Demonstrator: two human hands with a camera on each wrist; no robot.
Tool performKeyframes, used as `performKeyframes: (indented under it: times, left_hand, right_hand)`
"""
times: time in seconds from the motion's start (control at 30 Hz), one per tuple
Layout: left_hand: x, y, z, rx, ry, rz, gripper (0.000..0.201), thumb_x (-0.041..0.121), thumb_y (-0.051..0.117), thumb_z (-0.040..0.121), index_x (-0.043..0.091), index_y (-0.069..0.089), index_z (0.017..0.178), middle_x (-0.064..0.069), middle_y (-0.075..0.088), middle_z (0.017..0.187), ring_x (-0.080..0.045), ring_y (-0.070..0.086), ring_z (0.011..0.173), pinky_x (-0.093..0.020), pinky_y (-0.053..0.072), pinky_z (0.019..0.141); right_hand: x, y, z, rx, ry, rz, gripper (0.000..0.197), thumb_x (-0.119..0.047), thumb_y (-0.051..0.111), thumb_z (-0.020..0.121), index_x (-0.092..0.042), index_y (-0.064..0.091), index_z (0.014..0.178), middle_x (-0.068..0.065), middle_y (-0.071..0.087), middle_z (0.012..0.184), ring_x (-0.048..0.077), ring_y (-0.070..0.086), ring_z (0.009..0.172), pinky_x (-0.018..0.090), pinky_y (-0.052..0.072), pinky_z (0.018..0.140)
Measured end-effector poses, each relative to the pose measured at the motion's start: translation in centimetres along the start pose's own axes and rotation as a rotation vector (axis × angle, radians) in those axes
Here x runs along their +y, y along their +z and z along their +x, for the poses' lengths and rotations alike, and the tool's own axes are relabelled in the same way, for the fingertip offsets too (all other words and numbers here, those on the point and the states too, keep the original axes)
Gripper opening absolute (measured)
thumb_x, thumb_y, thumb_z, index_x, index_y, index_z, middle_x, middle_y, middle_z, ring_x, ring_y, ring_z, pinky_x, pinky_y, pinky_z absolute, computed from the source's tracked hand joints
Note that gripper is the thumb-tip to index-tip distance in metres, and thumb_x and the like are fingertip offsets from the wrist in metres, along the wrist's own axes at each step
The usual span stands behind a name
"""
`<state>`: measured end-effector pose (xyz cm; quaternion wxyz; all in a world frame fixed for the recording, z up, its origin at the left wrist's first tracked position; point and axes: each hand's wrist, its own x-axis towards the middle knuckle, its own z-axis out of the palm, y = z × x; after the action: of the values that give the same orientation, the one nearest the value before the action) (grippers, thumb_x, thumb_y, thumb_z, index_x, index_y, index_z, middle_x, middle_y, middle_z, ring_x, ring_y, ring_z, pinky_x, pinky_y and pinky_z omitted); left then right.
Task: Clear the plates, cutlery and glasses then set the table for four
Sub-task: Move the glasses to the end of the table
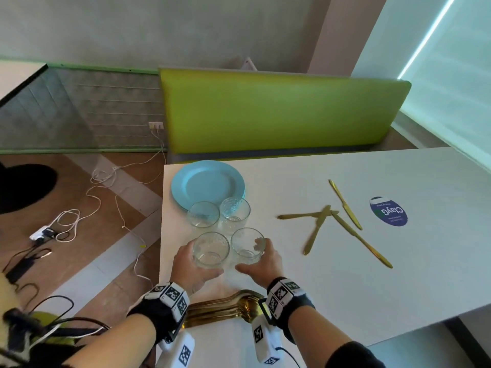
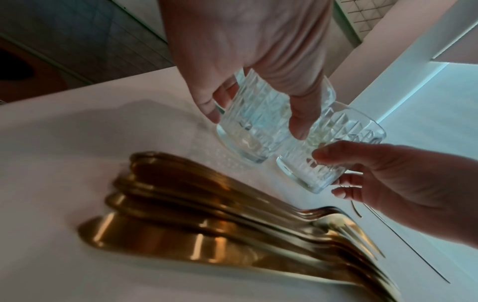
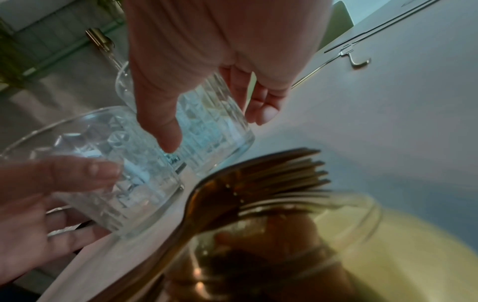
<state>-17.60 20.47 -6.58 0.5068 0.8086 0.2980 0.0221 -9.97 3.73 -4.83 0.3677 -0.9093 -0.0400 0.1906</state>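
Note:
Four clear cut glasses stand close together near the table's left edge. My left hand [image 1: 198,261] grips the near-left glass [image 1: 211,249], thumb and fingers round its sides, as the left wrist view shows [image 2: 248,143]. My right hand [image 1: 252,257] grips the near-right glass [image 1: 247,245] the same way [image 3: 220,147]. Whether these two rest on the table or hang just above it I cannot tell. The two far glasses [image 1: 203,216] [image 1: 235,212] stand untouched beside a stack of blue plates [image 1: 207,184]. Gold forks and spoons [image 1: 225,306] lie piled under my wrists. Several gold knives [image 1: 318,221] lie scattered to the right.
The white table [image 1: 372,274] carries a round blue sticker [image 1: 388,211] at the right. A green bench back [image 1: 279,112] runs along the far side. Left of the table, white cables and a power strip [image 1: 43,233] lie on the wood floor.

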Motion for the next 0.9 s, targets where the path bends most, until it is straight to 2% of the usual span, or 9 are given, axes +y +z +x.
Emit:
performKeyframes:
  times: [0.13, 0.27, 0.43, 0.6, 0.67, 0.73, 0.8, 0.83, 0.9]
  left_hand:
    - [-0.5, 0.2, 0.4, 0.008, -0.005, -0.023, 0.099, 0.032, 0.091, 0.042, 0.016, 0.048, 0.129, -0.006, 0.054, 0.127, -0.023, 0.051, 0.119, -0.042, 0.045, 0.102]
    - [-0.4, 0.2, 0.5, 0.031, 0.0, -0.024, 0.092, 0.02, 0.092, 0.049, 0.012, 0.047, 0.13, -0.006, 0.053, 0.129, -0.024, 0.05, 0.121, -0.038, 0.044, 0.102]
    - [0.2, 0.2, 0.4, 0.052, -0.048, -0.048, 0.105, 0.026, 0.093, 0.045, 0.01, 0.041, 0.135, -0.008, 0.053, 0.133, -0.025, 0.05, 0.123, -0.042, 0.043, 0.105]
    - [1.0, 0.0, -0.2, 0.07, -0.071, -0.013, 0.113, 0.024, 0.092, 0.049, 0.005, 0.031, 0.142, -0.013, 0.044, 0.139, -0.027, 0.041, 0.129, -0.037, 0.036, 0.108]
    - [1.4, 0.0, -0.7, 0.094, -0.045, 0.001, 0.117, 0.021, 0.092, 0.05, 0.002, 0.025, 0.143, -0.016, 0.037, 0.142, -0.029, 0.032, 0.134, -0.036, 0.031, 0.109]
    - [2.1, -0.1, -1.4, 0.144, -0.022, 0.007, 0.128, 0.023, 0.093, 0.048, 0.002, 0.014, 0.146, -0.017, 0.025, 0.149, -0.03, 0.019, 0.14, -0.039, 0.021, 0.115]
    - [3.1, -0.3, -2.3, 0.218, 0.035, 0.011, 0.135, 0.027, 0.094, 0.044, 0.003, 0.01, 0.147, -0.018, 0.017, 0.151, -0.029, 0.01, 0.143, -0.041, 0.011, 0.117]
    - [3.5, -0.4, -2.7, 0.246, 0.091, 0.01, 0.136, 0.031, 0.094, 0.041, 0.003, 0.012, 0.147, -0.018, 0.017, 0.151, -0.029, 0.01, 0.142, -0.042, 0.009, 0.117]
    - [4.5, -0.3, -3.1, 0.288, 0.231, 0.021, 0.136, 0.051, 0.087, 0.037, 0.001, 0.02, 0.144, -0.02, 0.021, 0.148, -0.026, 0.014, 0.138, -0.045, 0.012, 0.115]
  right_hand:
    - [-0.1, 0.3, 0.2, -0.011, -0.003, -0.008, 0.078, -0.03, 0.083, 0.062, -0.019, 0.042, 0.127, 0.002, 0.056, 0.123, 0.02, 0.052, 0.114, 0.026, 0.041, 0.092]
    - [-0.3, 0.3, 0.5, -0.023, 0.012, 0.002, 0.079, -0.03, 0.083, 0.062, -0.021, 0.041, 0.128, 0.003, 0.055, 0.124, 0.02, 0.051, 0.114, 0.027, 0.043, 0.095]
    - [-0.7, -0.1, 0.8, -0.05, 0.04, 0.037, 0.081, -0.025, 0.084, 0.065, -0.02, 0.039, 0.132, 0.005, 0.057, 0.124, 0.021, 0.053, 0.115, 0.028, 0.045, 0.096]
    - [-1.0, -0.7, 0.5, -0.076, 0.026, 0.022, 0.072, -0.015, 0.074, 0.078, -0.019, 0.037, 0.139, 0.007, 0.059, 0.125, 0.018, 0.056, 0.115, 0.017, 0.041, 0.08]
    - [-0.9, -0.8, 0.4, -0.073, 0.009, -0.016, 0.07, -0.014, 0.07, 0.082, -0.021, 0.035, 0.142, 0.005, 0.059, 0.128, 0.016, 0.056, 0.116, 0.018, 0.044, 0.086]
    - [-0.7, -0.8, 0.4, -0.082, 0.012, -0.039, 0.072, -0.014, 0.068, 0.084, -0.024, 0.032, 0.145, 0.004, 0.056, 0.134, 0.017, 0.056, 0.119, 0.025, 0.046, 0.097]
    - [-0.7, -1.0, 0.2, -0.096, 0.047, -0.059, 0.079, -0.015, 0.069, 0.083, -0.023, 0.026, 0.149, 0.005, 0.051, 0.139, 0.018, 0.054, 0.121, 0.027, 0.045, 0.102]
    - [-0.6, -1.3, 0.2, -0.1, 0.06, -0.07, 0.081, -0.014, 0.07, 0.083, -0.02, 0.024, 0.149, 0.006, 0.049, 0.14, 0.018, 0.054, 0.122, 0.027, 0.044, 0.103]
    - [-0.4, -2.3, -0.1, -0.105, 0.07, -0.087, 0.077, -0.012, 0.068, 0.084, -0.015, 0.027, 0.148, 0.009, 0.049, 0.14, 0.019, 0.053, 0.123, 0.025, 0.043, 0.104]
